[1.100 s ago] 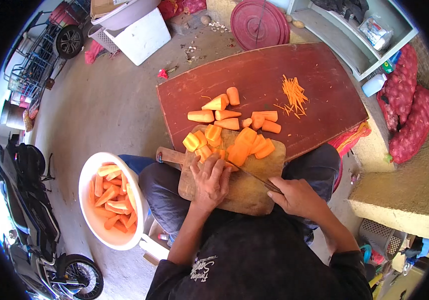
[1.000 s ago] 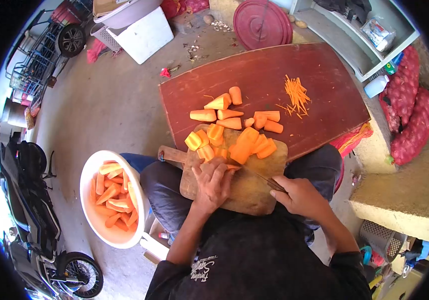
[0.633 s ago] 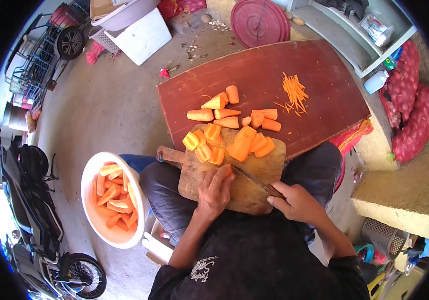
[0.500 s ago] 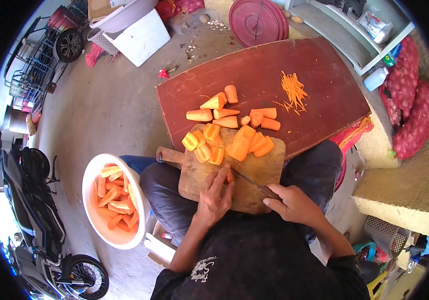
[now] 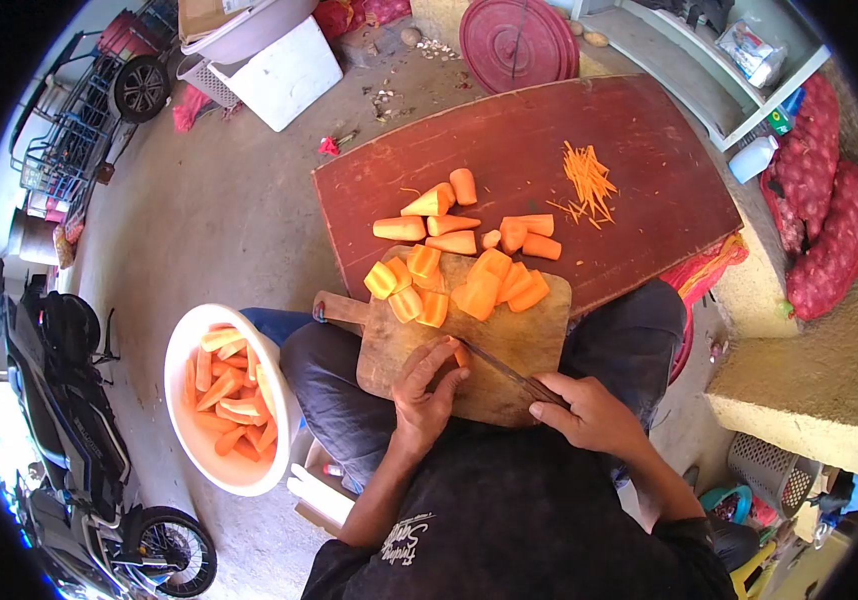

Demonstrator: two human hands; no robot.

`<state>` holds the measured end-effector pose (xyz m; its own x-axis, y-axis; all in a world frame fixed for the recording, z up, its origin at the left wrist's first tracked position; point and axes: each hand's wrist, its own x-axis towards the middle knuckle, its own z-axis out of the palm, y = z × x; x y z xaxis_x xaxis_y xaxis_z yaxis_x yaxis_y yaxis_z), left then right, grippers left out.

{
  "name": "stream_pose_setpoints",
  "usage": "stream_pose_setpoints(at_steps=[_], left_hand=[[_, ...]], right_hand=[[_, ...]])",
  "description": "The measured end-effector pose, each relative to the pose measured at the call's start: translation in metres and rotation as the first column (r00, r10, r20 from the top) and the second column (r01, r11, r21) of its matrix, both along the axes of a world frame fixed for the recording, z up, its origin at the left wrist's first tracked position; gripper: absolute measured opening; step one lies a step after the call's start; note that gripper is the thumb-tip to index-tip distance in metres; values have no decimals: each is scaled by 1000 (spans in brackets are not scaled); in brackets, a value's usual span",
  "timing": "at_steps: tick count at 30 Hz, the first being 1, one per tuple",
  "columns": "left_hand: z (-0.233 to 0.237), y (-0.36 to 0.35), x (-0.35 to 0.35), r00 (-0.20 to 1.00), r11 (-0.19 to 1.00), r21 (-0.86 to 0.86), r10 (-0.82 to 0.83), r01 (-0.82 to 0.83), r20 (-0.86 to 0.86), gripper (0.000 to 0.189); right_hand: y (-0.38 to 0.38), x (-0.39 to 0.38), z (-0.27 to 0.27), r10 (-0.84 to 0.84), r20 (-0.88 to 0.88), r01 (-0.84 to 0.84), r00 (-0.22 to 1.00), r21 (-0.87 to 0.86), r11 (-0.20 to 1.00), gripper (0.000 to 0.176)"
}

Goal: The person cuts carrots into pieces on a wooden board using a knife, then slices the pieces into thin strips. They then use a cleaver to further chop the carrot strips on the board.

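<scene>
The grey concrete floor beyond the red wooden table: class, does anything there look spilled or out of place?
Yes: small pale scraps lie strewn near the round maroon disc; their loose scatter looks dropped rather than placed.

Head camera, one view. Station: on the wearer's head, above the black shirt (image 5: pixel 519 510). Facing: forward and steeply down. Range: close over the left hand (image 5: pixel 423 392), right hand (image 5: pixel 589 410) and cutting board (image 5: pixel 509 338); red tabletop (image 5: pixel 539 150) farther out. Field: very wide, margins bowed, corners dark.

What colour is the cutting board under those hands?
The cutting board is brown, lighter and darker in patches; the head view shows it best.
</scene>
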<state>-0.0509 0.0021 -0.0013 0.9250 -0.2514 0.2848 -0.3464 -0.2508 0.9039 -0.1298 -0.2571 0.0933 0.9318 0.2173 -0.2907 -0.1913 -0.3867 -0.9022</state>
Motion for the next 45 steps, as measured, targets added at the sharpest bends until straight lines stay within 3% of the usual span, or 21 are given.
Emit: stream_pose_setpoints(at_steps=[5, 8, 11, 14, 26, 38, 41, 45], left_hand=[[3, -4, 8, 998, 999, 34, -44, 42, 44, 48], [-6, -3, 15, 995, 1000, 21, -23, 21, 92, 49], [-6, -11, 25, 973, 986, 138, 58, -91, 224, 44], [-6, -13, 32, 932, 980, 186, 1, -74, 361, 46], [-9, -20, 30, 941, 984, 157, 23, -81, 337, 45], [-25, -18, 29, 949, 990, 118, 33, -73, 315, 46], [-30, -18, 29, 948, 993, 93, 35, -68, 318, 46], [-21, -20, 27, 955, 994, 95, 27, -57, 297, 42]], right_hand=[[-1, -7, 2, -9, -37, 9, 999, 2, 1000, 31], [-1, -11, -7, -48, 33, 48, 998, 26, 999, 30], [5, -6, 3, -77, 44, 79, 996, -39, 996, 31], [9, -10, 5, -82, 124, 91, 989, -67, 994, 36], [10, -8, 30, -96, 10, 96, 995, 11, 995, 42], [19, -3, 12, -72, -55, 65, 996, -124, 990, 36], [17, 2, 23, -106, -95, 107, 990, 2, 994, 32], [21, 2, 36, -142, -108, 145, 984, 19, 989, 33]])
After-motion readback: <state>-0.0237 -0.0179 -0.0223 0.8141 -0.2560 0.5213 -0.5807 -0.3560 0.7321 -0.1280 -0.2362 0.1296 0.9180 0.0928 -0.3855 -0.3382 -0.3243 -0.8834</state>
